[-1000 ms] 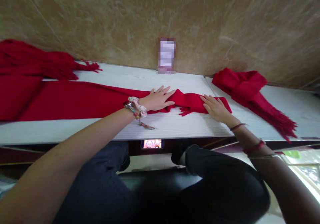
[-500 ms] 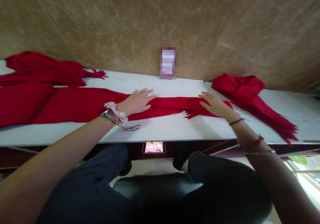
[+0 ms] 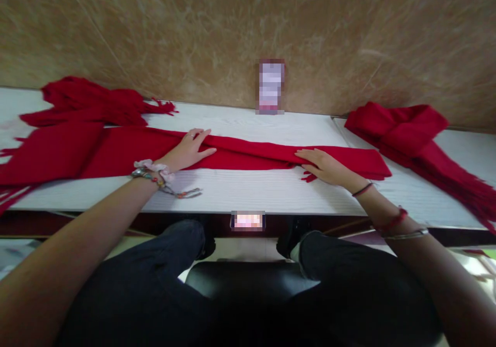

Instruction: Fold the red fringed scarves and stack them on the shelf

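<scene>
A long red scarf (image 3: 256, 153) lies stretched along the white table, folded lengthwise in its middle part, with a bit of fringe showing under my right hand. My left hand (image 3: 189, 150) rests on the scarf left of centre, thumb apart from the fingers, palm down. Farther right, my right hand (image 3: 320, 165) lies flat on the scarf near its right end, its fingers stretched out to the left. Neither hand grips the cloth visibly.
A bunched red scarf (image 3: 93, 101) lies at the back left and a folded red scarf (image 3: 411, 130) at the right. A blurred phone-like object (image 3: 270, 86) leans on the marble wall. A lit screen (image 3: 248, 221) sits below the front edge of the white table (image 3: 240, 194).
My left hand has slid left along the scarf. The cloth near my right hand lies flatter, with its end farther right and less fringe showing. The camera view has shifted slightly.
</scene>
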Motion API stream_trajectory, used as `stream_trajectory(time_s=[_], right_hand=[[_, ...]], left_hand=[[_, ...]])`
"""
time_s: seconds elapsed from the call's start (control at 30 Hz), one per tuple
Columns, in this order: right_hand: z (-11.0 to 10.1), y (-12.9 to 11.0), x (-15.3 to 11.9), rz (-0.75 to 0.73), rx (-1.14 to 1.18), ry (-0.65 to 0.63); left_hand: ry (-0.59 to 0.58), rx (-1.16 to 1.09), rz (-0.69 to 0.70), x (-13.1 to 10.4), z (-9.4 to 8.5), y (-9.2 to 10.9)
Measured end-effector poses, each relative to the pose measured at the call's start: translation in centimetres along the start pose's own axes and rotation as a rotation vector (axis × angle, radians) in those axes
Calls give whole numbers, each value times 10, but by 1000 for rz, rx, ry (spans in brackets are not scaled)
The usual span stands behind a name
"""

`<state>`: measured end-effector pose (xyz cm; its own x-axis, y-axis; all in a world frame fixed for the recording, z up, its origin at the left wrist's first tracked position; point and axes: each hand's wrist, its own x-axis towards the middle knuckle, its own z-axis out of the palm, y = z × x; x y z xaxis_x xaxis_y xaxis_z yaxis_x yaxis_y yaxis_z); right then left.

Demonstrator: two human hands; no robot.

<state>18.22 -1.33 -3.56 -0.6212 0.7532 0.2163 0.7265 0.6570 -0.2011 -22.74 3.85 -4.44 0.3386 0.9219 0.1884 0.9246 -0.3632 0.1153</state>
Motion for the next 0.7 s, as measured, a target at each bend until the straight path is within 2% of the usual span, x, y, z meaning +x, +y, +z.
stream_trajectory(time_s=[0.13, 0.33, 0.43, 0.5, 0.6, 0.7], right_hand=[[-2, -3, -1, 10, 79, 34], [-8, -6, -2, 33, 76, 37], [-13, -13, 2, 33, 3, 0], [-13, -19, 7, 26, -82, -16], [-8, -21, 14, 10, -189, -19], [-2, -13, 15, -27, -156, -21]], left_hand=[[65, 84, 63, 7, -7, -8], [135, 318, -186, -18, -42, 10], [150, 310, -187, -27, -53, 19], [95, 267, -147, -31, -49, 21], [-16, 186, -131, -36, -31, 19], [3, 149, -167, -43, -19, 9]])
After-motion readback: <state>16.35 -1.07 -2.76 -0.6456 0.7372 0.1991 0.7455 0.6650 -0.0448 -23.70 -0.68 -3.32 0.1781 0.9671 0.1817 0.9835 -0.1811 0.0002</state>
